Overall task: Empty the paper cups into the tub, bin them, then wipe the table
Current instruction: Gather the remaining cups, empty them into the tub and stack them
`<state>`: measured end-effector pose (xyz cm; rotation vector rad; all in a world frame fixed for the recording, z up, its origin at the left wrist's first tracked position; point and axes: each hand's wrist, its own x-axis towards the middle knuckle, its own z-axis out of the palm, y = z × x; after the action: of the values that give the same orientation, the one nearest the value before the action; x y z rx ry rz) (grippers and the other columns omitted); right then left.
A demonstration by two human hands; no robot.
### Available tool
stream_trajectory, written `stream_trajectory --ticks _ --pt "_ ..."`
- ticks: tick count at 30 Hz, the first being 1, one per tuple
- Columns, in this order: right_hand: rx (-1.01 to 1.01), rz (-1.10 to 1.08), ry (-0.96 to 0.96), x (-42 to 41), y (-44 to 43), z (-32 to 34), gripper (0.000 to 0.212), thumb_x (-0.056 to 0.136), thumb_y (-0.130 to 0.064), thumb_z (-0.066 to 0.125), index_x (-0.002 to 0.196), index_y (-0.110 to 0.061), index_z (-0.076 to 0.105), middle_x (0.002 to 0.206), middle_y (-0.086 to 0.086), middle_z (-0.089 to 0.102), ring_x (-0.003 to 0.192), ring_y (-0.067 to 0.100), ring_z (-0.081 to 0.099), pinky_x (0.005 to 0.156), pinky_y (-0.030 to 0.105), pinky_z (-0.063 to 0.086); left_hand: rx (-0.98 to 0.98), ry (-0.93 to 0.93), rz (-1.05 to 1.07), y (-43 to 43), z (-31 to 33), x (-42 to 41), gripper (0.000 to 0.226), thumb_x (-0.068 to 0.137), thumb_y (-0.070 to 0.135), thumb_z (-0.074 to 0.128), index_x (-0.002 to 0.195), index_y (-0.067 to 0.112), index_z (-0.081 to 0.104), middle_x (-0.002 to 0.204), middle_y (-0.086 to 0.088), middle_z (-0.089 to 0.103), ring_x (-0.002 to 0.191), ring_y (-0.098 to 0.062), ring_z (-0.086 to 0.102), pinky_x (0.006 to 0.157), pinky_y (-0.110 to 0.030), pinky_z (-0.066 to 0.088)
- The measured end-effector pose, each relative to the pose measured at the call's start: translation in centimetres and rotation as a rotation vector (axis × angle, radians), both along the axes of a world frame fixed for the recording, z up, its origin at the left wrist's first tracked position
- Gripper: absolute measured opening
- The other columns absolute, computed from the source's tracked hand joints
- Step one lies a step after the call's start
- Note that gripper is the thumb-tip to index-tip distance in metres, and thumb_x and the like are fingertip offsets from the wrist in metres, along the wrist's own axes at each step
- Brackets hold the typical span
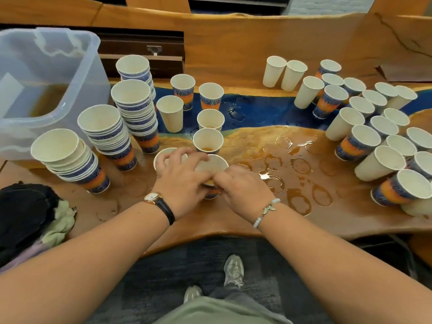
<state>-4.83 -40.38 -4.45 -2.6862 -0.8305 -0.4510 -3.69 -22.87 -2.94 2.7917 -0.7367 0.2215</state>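
Paper, thin and damp: the cup (211,167) by the bench's (327,222) front edge looks light and crushable. The left hand (184,181) and right hand (243,188) clamp its wall, best just under the rim.

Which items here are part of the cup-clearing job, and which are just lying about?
Job: tub; stacked cups; loose cups; the cup gripped by left hand and right hand; spills on the table; green cloth, likely for wiping.
Lying about: black bag; dark box behind the stacks.
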Motion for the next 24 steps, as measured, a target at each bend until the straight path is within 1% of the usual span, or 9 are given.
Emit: stream_trajectory --ticks 3,5,10,12,14,17,20,22,24 --pt "0.014 0.018 0.017 0.2 -0.1 0.1 0.005 0.069 -0.006 0.055 0.072 -0.008 0.059 0.062 0.009 0.058 0.059 0.03 0.057 0.047 0.028 0.045 0.015 -0.009 -0.027 0.1 -0.5 0.2 0.013 0.078 0.04 0.062 0.075 0.038 0.075 0.087 0.016 0.069 0.105 -0.032 0.057 0.089 -0.044 0.017" --pt "-0.024 -0.009 0.017 0.4 -0.8 0.4 0.007 0.071 -0.006 0.053 0.072 -0.009 0.059 0.068 0.009 0.062 0.069 0.031 0.06 0.057 0.035 0.05 0.053 0.012 0.002 0.2 -0.7 0.3 0.006 0.078 0.035 0.072 0.073 0.038 0.075 0.08 0.018 0.068 0.105 -0.029 0.057 0.091 -0.046 0.015" --pt "-0.15 -0.321 0.063 0.5 -5.5 1.3 0.015 0.067 -0.004 0.07 0.074 -0.015 0.062 0.075 0.001 0.066 0.083 0.031 0.06 0.071 0.039 0.046 0.208 0.218 0.099 -0.3 -0.9 0.0 0.025 0.094 0.048 0.047 0.102 0.04 0.07 0.106 0.024 0.059 0.127 -0.013 0.033 0.104 -0.044 0.007" --pt "-0.192 -0.442 0.105 0.5 -8.0 1.8 0.007 0.077 -0.013 0.066 0.079 -0.018 0.062 0.081 -0.001 0.065 0.088 0.029 0.056 0.075 0.038 0.042 0.135 0.271 0.157 -0.1 -1.3 0.3 0.024 0.092 0.052 0.049 0.104 0.043 0.068 0.103 0.027 0.053 0.129 -0.009 0.029 0.102 -0.04 0.002" --pt "-0.245 -0.562 0.157 0.6 -10.9 2.2 0.004 0.085 -0.023 0.058 0.087 -0.023 0.061 0.091 -0.005 0.063 0.097 0.023 0.051 0.081 0.037 0.038 0.167 0.291 0.17 -0.3 -1.2 0.3 0.024 0.09 0.054 0.05 0.104 0.044 0.067 0.106 0.028 0.053 0.131 -0.01 0.029 0.101 -0.043 0.002" --pt "-0.327 -0.745 0.16 1.0 -15.4 2.4 0.011 0.088 -0.033 0.053 0.09 -0.026 0.061 0.097 -0.006 0.063 0.1 0.021 0.05 0.082 0.037 0.038 0.257 0.159 0.15 -0.7 -0.3 0.0 0.04 0.081 0.068 0.052 0.11 0.044 0.065 0.121 0.02 0.055 0.126 -0.019 0.039 0.097 -0.05 0.012" --pt "-0.342 -0.99 0.186 1.9 -20.0 2.8 0.015 0.087 -0.033 0.054 0.095 -0.026 0.064 0.103 0.0 0.065 0.104 0.026 0.05 0.085 0.039 0.038 0.133 0.016 0.14 -2.7 1.1 0.3 0.053 0.073 0.076 0.044 0.103 0.039 0.069 0.113 0.008 0.063 0.109 -0.028 0.052 0.088 -0.048 0.023" --pt "-0.344 -1.135 0.228 2.4 -23.2 3.4 0.02 0.088 -0.034 0.056 0.104 -0.024 0.065 0.11 0.003 0.064 0.109 0.028 0.051 0.087 0.041 0.039 0.066 -0.079 0.102 -5.6 2.2 1.7 0.05 0.075 0.073 0.046 0.1 0.036 0.069 0.11 0.006 0.063 0.106 -0.029 0.054 0.085 -0.045 0.023" --pt "-0.357 -1.19 0.271 2.8 -25.3 3.5 0.027 0.088 -0.033 0.058 0.112 -0.022 0.063 0.116 0.005 0.062 0.113 0.028 0.049 0.09 0.042 0.039 0.032 -0.076 0.073 -9.2 3.7 3.0 0.041 0.078 0.067 0.055 0.104 0.037 0.068 0.115 0.007 0.061 0.111 -0.026 0.05 0.088 -0.045 0.021"
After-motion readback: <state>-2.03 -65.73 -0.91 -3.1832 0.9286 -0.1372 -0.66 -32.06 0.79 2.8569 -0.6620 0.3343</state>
